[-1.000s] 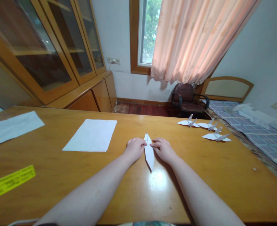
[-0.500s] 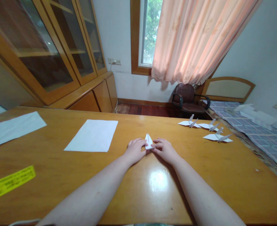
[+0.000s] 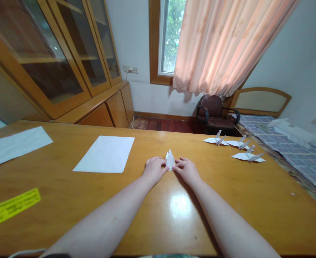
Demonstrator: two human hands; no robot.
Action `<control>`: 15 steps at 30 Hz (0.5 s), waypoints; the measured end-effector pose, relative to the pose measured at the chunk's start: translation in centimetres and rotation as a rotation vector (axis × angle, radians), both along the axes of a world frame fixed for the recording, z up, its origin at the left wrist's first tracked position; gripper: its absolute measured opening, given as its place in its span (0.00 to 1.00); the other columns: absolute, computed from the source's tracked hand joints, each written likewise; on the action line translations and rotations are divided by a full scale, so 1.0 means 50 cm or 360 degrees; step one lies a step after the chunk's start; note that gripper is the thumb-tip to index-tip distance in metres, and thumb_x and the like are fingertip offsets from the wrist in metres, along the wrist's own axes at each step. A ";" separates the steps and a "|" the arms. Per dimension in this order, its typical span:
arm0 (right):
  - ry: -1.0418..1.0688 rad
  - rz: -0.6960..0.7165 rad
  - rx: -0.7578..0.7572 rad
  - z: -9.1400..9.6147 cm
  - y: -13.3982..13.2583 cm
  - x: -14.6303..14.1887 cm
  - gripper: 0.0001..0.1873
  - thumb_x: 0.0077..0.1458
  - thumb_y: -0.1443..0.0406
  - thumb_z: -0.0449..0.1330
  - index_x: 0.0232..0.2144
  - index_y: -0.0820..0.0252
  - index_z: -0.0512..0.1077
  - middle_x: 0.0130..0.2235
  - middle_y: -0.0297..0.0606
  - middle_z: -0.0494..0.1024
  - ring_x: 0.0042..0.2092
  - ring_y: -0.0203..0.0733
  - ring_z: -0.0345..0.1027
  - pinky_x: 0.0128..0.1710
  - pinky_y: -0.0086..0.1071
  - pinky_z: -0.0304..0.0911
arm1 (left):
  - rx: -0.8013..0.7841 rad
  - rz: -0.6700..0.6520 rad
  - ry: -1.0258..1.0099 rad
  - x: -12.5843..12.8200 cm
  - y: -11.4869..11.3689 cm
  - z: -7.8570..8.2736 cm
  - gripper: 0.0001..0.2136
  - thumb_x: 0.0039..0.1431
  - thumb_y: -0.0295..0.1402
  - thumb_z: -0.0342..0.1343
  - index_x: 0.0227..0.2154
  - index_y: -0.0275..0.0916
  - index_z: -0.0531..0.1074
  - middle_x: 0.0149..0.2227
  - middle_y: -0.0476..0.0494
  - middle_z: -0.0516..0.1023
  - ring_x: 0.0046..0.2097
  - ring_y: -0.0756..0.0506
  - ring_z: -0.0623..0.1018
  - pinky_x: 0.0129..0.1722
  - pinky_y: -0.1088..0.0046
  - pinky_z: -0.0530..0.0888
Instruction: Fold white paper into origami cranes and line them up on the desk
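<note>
A small white folded paper [image 3: 170,160] sits near the middle of the table, its pointed tip facing away from me. My left hand [image 3: 155,170] is closed on its lower left edge, the thumb at the near corner. On the opposite side, my right hand [image 3: 186,170] has its thumb and fingertips at the lower right edge. The fingertips hide the paper's near corners in part. Three white paper cranes stand at the right: one crane [image 3: 211,140] at the left of the group, another crane [image 3: 234,143] beside it, and a nearer crane [image 3: 242,156].
A stack of white paper [image 3: 105,154] lies left of my hands on the wooden table [image 3: 136,222]. Farther left are a white paper strip [image 3: 18,146] and a yellow label [image 3: 12,208]. An armchair [image 3: 213,111] and a bed [image 3: 287,143] stand beyond the table.
The folded paper's tip now points slightly more to the right, and a broader smooth face shows. My fingers have shifted a little along its lower edges, while the cranes stay in place.
</note>
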State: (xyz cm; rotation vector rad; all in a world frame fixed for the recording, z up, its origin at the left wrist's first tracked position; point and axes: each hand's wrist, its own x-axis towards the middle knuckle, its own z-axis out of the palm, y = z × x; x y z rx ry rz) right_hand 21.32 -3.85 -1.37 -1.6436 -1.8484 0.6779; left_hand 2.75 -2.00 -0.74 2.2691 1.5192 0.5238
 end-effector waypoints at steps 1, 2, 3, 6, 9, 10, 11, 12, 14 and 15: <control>0.0010 -0.0014 -0.0008 0.000 0.000 -0.001 0.05 0.48 0.62 0.63 0.27 0.51 0.79 0.45 0.36 0.78 0.55 0.48 0.62 0.55 0.43 0.56 | -0.0005 0.0006 0.0015 0.000 0.000 0.001 0.07 0.51 0.40 0.57 0.30 0.45 0.76 0.39 0.45 0.78 0.50 0.39 0.71 0.48 0.61 0.63; 0.0018 -0.0019 -0.0012 0.000 0.000 -0.002 0.05 0.48 0.62 0.62 0.27 0.52 0.79 0.45 0.36 0.78 0.56 0.48 0.62 0.55 0.43 0.56 | -0.0011 0.0010 0.0030 0.001 0.000 0.002 0.07 0.51 0.41 0.58 0.30 0.45 0.76 0.40 0.44 0.78 0.51 0.39 0.70 0.48 0.61 0.62; 0.0026 -0.0020 -0.0014 0.000 0.000 -0.002 0.05 0.48 0.62 0.62 0.26 0.52 0.79 0.45 0.36 0.78 0.56 0.48 0.62 0.55 0.43 0.56 | -0.0016 0.0009 0.0047 0.001 -0.001 0.004 0.08 0.51 0.41 0.58 0.31 0.45 0.76 0.41 0.44 0.78 0.51 0.39 0.70 0.48 0.62 0.62; 0.0062 -0.0035 -0.0013 -0.001 -0.001 -0.004 0.07 0.50 0.60 0.61 0.28 0.53 0.79 0.46 0.36 0.78 0.56 0.48 0.61 0.55 0.43 0.55 | -0.0010 -0.0009 0.0116 0.004 -0.005 0.010 0.10 0.52 0.42 0.58 0.33 0.45 0.75 0.41 0.44 0.77 0.50 0.39 0.70 0.47 0.63 0.63; 0.0080 -0.0038 -0.0007 -0.001 -0.002 -0.007 0.09 0.51 0.60 0.59 0.26 0.54 0.77 0.45 0.35 0.78 0.56 0.47 0.61 0.56 0.42 0.53 | 0.0033 -0.0014 0.0208 0.010 -0.010 0.014 0.09 0.57 0.41 0.53 0.33 0.43 0.75 0.41 0.44 0.77 0.48 0.41 0.71 0.46 0.64 0.63; 0.0075 -0.0029 -0.0002 -0.001 -0.003 -0.007 0.10 0.52 0.60 0.58 0.24 0.54 0.77 0.45 0.35 0.78 0.56 0.46 0.61 0.57 0.42 0.53 | 0.0042 -0.0005 0.0235 0.012 -0.011 0.014 0.09 0.58 0.39 0.52 0.35 0.43 0.74 0.41 0.44 0.77 0.48 0.42 0.71 0.46 0.65 0.63; 0.0065 -0.0024 0.0002 0.000 -0.002 -0.008 0.10 0.52 0.60 0.58 0.23 0.55 0.76 0.45 0.34 0.78 0.56 0.46 0.62 0.57 0.42 0.53 | 0.0047 0.0006 0.0253 0.014 -0.012 0.014 0.09 0.59 0.38 0.51 0.38 0.44 0.74 0.41 0.44 0.77 0.48 0.42 0.72 0.45 0.65 0.63; 0.0051 -0.0028 0.0006 0.000 -0.002 -0.010 0.11 0.52 0.61 0.58 0.21 0.55 0.75 0.44 0.34 0.78 0.56 0.46 0.62 0.57 0.42 0.53 | 0.0045 0.0022 0.0257 0.016 -0.011 0.012 0.10 0.59 0.37 0.51 0.42 0.45 0.72 0.42 0.44 0.76 0.47 0.43 0.72 0.45 0.66 0.63; 0.0022 -0.0063 0.0008 0.000 -0.001 -0.012 0.10 0.50 0.62 0.59 0.20 0.55 0.73 0.44 0.35 0.79 0.56 0.46 0.62 0.56 0.41 0.54 | 0.0022 0.0066 0.0226 0.017 -0.009 0.008 0.19 0.58 0.37 0.53 0.53 0.46 0.64 0.44 0.44 0.76 0.47 0.43 0.72 0.45 0.66 0.63; 0.0007 -0.0084 0.0009 0.000 -0.001 -0.013 0.09 0.49 0.62 0.60 0.19 0.56 0.73 0.43 0.36 0.79 0.56 0.47 0.62 0.55 0.41 0.54 | 0.0014 0.0085 0.0198 0.017 -0.008 0.006 0.23 0.58 0.36 0.54 0.56 0.46 0.59 0.45 0.44 0.76 0.48 0.43 0.72 0.46 0.66 0.63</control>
